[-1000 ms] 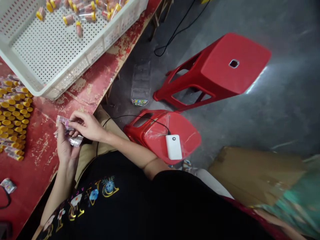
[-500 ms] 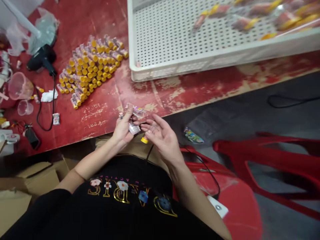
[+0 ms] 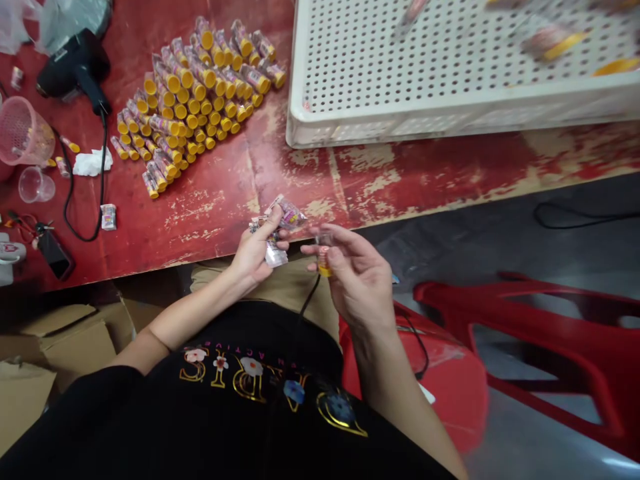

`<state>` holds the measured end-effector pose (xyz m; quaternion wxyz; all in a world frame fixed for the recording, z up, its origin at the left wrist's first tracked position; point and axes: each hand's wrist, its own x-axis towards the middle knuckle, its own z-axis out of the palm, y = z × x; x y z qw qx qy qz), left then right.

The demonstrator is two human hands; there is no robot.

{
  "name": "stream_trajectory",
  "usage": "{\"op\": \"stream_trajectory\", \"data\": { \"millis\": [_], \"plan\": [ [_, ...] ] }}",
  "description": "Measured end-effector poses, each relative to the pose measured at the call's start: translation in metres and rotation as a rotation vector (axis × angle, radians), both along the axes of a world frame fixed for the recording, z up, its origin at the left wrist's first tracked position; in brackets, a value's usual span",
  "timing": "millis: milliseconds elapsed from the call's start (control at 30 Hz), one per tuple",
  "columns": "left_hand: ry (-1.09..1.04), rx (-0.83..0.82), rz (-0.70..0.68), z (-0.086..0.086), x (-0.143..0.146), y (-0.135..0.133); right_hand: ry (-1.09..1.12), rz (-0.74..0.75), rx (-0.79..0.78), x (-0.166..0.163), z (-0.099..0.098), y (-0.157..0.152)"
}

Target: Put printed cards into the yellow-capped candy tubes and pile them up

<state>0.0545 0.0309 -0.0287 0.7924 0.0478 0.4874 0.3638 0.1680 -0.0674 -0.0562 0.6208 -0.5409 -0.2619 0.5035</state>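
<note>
My left hand [image 3: 257, 252] is closed around some clear printed plastic sleeves [image 3: 289, 212], which stick out past the thumb and below the fingers. Between the thumb and fingers of my right hand [image 3: 357, 273] is a small tube with a yellow cap [image 3: 325, 261], its capped end pointing down toward me. The hands are apart, just off the front edge of the red table [image 3: 200, 223]. Farther back on the table lies a stacked pile of yellow-capped tubes [image 3: 193, 107] in clear printed wrapping.
A white perforated tray [image 3: 345, 130] with some tubes in it stands at the back right. On the left are a black heat gun [image 3: 77, 70] with its cord, a pink basket [image 3: 25, 133], a clear cup [image 3: 37, 185] and a phone [image 3: 55, 253]. Red plastic stools [image 3: 450, 393] stand at right.
My right hand has turned and lifted the yellow-capped tube, its fingers now pinched around it. The left hand keeps hold of the sleeves. The whole view has shifted, with the table appearing nearer.
</note>
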Motion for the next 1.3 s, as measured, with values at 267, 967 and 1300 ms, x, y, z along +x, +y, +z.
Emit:
{"op": "stream_trajectory", "data": {
  "millis": [267,967,1300],
  "plan": [
    [0.04,-0.028,-0.028,-0.001,0.003,-0.007,-0.222,-0.321,0.047,-0.014,0.001,0.004],
    [0.064,-0.055,-0.126,0.001,0.004,-0.016,-0.399,-0.417,0.083,-0.006,0.003,-0.006],
    [0.09,-0.068,-0.123,0.001,0.004,-0.014,-0.427,-0.245,0.062,0.002,0.006,-0.019]
  ]
}}
